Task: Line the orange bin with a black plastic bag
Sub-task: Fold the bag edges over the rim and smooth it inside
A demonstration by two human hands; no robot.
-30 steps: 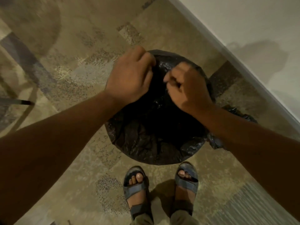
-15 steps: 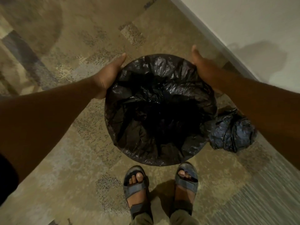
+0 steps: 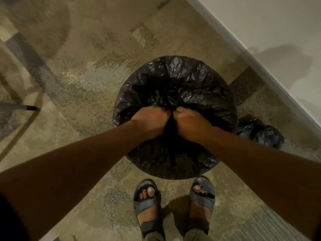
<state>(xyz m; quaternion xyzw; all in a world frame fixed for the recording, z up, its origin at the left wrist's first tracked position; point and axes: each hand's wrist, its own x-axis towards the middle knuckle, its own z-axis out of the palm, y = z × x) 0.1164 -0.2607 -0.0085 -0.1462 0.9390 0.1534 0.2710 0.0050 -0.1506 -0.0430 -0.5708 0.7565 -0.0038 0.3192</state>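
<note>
While both fists clench black bag (image 3: 173, 80), patterned carpet (image 3: 86, 75) meets white wall (image 3: 260, 28).

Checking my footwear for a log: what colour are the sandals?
The sandals look dusty blue-grey; the head view, the only one, shows them.

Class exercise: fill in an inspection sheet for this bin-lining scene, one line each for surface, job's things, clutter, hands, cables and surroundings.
Surface: patterned beige carpet, no spills seen.
Job's things: black plastic bag draped over the round bin's mouth; the bin's orange is hidden.
Clutter: crumpled dark bag on the floor right of the bin.
Hands: left hand and right hand fisted on bag plastic at the middle.
Cables: nothing seen.
Surroundings: white wall at upper right; sandalled feet by the bin; dark rod tip at left.
</note>
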